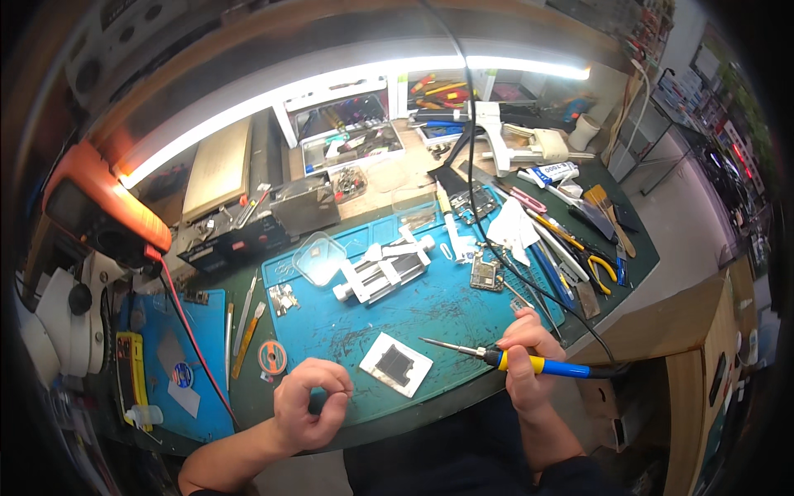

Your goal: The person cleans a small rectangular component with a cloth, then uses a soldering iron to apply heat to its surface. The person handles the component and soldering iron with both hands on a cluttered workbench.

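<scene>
My right hand (532,364) grips a blue and yellow soldering iron (556,367), its metal tip pointing left above the mat. Its black cord trails off to the right. My left hand (312,403) is closed, thumb and forefinger curled together at the mat's front edge; whatever the pinch holds, if anything, is too small to name. Between the hands lies a white square (418,364) carrying a thin dark plate with a notched outline (394,364). Neither hand touches it, and the iron's tip hovers just to its upper right.
A metal clamp fixture (386,269) stands mid-mat, beside a clear plastic box (320,258). A small circuit board (486,271) and a crowd of pens and hand tools fill the right side. An orange spool (272,356) sits left, below an orange multimeter (107,202).
</scene>
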Available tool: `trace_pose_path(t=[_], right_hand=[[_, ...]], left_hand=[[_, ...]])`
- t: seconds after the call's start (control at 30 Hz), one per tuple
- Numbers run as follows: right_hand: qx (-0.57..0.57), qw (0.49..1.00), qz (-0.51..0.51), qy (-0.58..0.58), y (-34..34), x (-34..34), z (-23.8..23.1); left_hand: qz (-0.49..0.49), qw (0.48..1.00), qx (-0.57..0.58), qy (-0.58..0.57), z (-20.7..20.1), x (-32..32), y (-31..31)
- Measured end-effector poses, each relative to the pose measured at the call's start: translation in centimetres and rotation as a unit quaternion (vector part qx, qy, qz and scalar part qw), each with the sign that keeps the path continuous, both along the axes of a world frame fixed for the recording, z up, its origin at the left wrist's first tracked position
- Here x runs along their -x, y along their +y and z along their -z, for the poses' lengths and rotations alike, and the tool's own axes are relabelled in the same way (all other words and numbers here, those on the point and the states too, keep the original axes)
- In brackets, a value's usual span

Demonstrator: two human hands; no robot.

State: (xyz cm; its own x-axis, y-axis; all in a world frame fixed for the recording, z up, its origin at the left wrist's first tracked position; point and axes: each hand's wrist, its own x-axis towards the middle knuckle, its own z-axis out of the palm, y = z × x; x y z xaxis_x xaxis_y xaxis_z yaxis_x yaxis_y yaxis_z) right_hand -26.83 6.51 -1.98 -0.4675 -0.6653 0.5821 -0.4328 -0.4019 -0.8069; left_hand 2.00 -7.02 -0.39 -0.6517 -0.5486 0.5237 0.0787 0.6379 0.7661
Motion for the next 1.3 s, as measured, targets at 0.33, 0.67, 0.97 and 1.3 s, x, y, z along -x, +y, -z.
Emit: trace_pose_path(t=[0.33,0.67,0.97,1.3], right_hand=[[0.008,1.000,-0.008,-0.029,0.2,-0.3,0.0],[-0.006,0.999,0.005,-0.053,0.8,-0.4,-0.1],[-0.011,0.999,0.025,-0.038,0.5,-0.4,-0.5],[-0.051,0.990,0.032,-0.127,1.0,-1.3,-0.1]], left_hand=[[-0.001,0.996,0.080,-0.050,-0.5,0.4,-0.3],[-0.002,0.997,0.063,-0.053,-0.1,0.4,-0.5],[-0.010,0.999,0.005,-0.051,0.2,0.0,-0.2],[-0.028,0.998,0.012,-0.056,-0.4,0.4,-0.1]])
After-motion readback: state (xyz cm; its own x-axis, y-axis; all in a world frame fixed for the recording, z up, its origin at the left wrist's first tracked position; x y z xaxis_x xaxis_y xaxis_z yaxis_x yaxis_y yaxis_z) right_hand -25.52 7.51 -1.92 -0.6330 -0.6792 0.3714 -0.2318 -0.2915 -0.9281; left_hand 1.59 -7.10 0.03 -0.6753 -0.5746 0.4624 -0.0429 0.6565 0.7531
